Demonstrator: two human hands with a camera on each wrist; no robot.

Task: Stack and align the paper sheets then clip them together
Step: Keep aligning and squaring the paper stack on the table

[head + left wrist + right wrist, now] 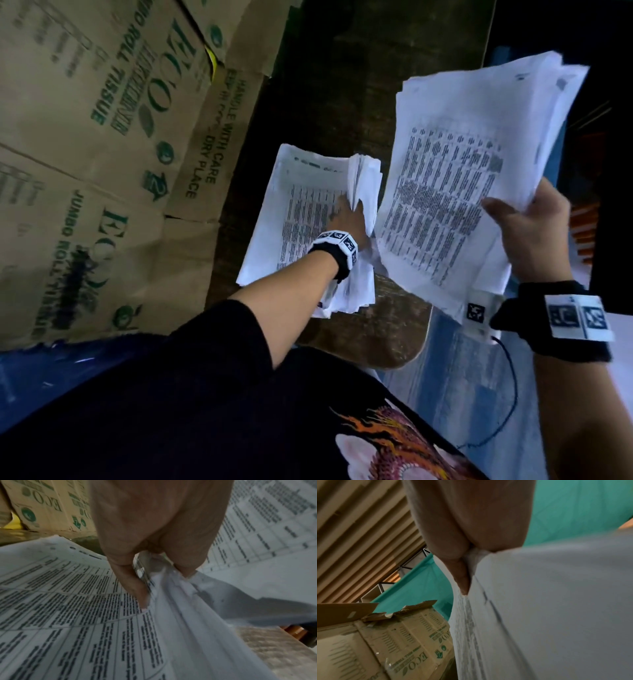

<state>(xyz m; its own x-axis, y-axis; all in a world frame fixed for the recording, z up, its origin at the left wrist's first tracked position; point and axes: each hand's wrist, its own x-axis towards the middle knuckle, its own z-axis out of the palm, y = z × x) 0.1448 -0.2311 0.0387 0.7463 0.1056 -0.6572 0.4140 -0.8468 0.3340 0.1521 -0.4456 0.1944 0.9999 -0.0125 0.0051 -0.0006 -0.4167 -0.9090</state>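
Observation:
Two batches of printed white paper show in the head view. A smaller pile [301, 212] lies on the wooden board [387, 335]. My left hand [349, 216] grips a bent-up bunch of its sheets [180, 601], thumb on one side and fingers on the other. My right hand [527, 226] holds a larger, loosely fanned stack [472, 164] in the air to the right, thumb on the printed face. In the right wrist view the thumb [462, 577] pinches the stack's edge [539, 601]. No clip is visible.
Brown cardboard boxes [102, 137] printed with green lettering stand close on the left. More paper sheets [462, 377] lie under a blue sheet at lower right, crossed by a thin black cable [510, 394]. A dark table surface [342, 85] extends behind the papers.

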